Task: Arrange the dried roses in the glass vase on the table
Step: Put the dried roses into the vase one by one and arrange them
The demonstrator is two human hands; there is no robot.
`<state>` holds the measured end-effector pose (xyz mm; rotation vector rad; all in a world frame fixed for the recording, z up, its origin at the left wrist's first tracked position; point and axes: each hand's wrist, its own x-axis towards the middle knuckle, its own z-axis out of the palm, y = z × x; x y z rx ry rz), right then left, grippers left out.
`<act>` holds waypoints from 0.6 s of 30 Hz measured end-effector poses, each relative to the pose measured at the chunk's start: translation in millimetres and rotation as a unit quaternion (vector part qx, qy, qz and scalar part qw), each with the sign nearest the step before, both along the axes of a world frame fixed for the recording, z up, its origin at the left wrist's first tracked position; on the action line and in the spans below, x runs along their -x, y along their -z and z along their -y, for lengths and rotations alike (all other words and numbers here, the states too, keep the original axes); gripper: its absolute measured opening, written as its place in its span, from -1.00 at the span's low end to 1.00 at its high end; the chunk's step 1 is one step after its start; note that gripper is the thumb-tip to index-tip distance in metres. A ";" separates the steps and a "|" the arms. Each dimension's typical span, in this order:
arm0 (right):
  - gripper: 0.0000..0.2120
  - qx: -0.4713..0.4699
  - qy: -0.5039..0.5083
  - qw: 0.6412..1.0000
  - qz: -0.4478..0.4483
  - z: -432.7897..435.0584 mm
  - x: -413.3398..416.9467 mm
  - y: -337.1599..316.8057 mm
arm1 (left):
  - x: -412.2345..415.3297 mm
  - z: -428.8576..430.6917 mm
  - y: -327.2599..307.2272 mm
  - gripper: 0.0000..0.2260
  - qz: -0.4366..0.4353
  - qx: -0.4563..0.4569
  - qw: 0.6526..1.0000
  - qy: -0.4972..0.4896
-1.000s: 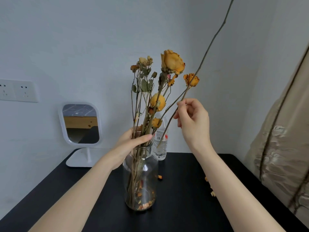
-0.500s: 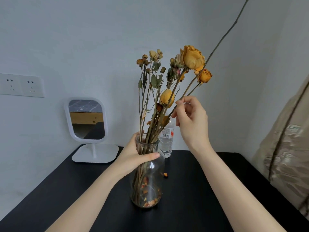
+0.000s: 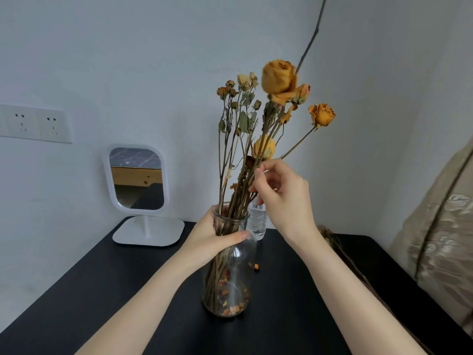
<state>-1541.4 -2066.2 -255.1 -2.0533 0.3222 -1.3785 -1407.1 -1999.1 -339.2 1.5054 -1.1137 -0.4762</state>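
Gripping the glass vase (image 3: 231, 280) at its neck, the left hand (image 3: 215, 239) steadies it on the table (image 3: 89, 290); just above, the right hand (image 3: 284, 198) pinches stems of the dried roses (image 3: 277, 79). Tugging sideways could snap a brittle stem, shed petals, or tip the vase.

Left hand (image 3: 212, 242) grips neck of glass vase (image 3: 230, 285), thumb across front just below rim. Right hand (image 3: 284, 198) above that grip, fingers curled, pinching stem among dried roses (image 3: 263, 149). Above pinch: large orange bloom (image 3: 277, 78) topmost, smaller bloom (image 3: 322, 115) leaning out rightward on slanted stem. Below left grip: stems bunched in vase, loose petals (image 3: 230, 307) at bottom. Vase upright on black table (image 3: 102, 290). Behind right hand: water bottle (image 3: 257, 221), partly hidden. Left of both grips: white stand mirror (image 3: 138, 178).
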 end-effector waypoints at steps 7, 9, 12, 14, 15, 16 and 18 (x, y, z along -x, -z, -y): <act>-0.89 0.025 0.025 0.998 -0.045 3.2 3.7 -0.8 | 1.3 -0.7 -0.4 -0.55 0.008 0.003 1.000 0.000; -0.90 0.045 0.040 0.995 -0.082 3.9 3.7 -0.8 | 1.6 -0.7 -0.2 -0.55 0.007 0.004 1.000 -0.002; -0.92 0.067 0.055 0.980 -0.177 3.9 0.5 6.4 | 1.9 -0.7 0.2 -0.54 0.005 0.008 1.000 -0.001; -0.91 0.072 0.061 0.974 -0.205 3.7 -1.3 11.9 | 1.9 -0.3 0.8 -0.50 0.004 0.012 1.000 0.001; -0.91 0.074 0.066 0.972 -0.211 3.7 -1.8 13.6 | 1.9 -0.2 1.0 -0.48 0.005 0.012 1.000 0.001; -0.92 0.075 0.068 0.971 -0.218 3.7 -2.3 14.4 | 2.1 -0.1 1.0 -0.48 0.006 0.012 1.000 0.001; -0.90 0.073 0.069 0.967 -0.232 3.2 -3.8 13.5 | 2.1 0.2 1.5 -0.49 0.007 0.013 1.000 0.002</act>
